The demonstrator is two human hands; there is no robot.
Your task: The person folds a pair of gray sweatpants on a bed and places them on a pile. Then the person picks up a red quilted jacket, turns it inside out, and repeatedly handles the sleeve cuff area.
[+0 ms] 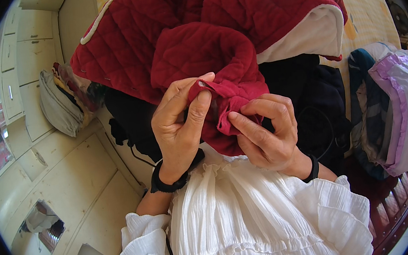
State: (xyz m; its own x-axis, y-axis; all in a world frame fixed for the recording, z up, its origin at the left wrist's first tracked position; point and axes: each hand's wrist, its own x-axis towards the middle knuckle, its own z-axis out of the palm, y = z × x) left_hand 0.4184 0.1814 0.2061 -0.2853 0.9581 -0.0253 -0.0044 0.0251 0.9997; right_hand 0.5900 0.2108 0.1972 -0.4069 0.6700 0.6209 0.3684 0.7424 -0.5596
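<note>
A quilted dark red cloth piece (pixel 196 50) with a white lining lies bunched before me, partly over my lap. My left hand (pixel 184 122) pinches a folded red edge between thumb and fingers; a small pale spot shows at the fold by the thumb. Just to its right, my right hand (pixel 267 128) grips a gathered red flap with a narrow opening between thumb and index finger. Both hands are close together near the front of the cloth. The cloth hides some of the fingertips. A black band is on each wrist.
Cream cabinets (pixel 36 59) line the left, with folded textiles (pixel 60 105) in front of them. A yellow checked cover (pixel 367 9) spreads at the upper right. Below it, a bundle of bedding (pixel 399 107) rests by a dark red slatted frame (pixel 394 200). A fan (pixel 398 17) stands far right.
</note>
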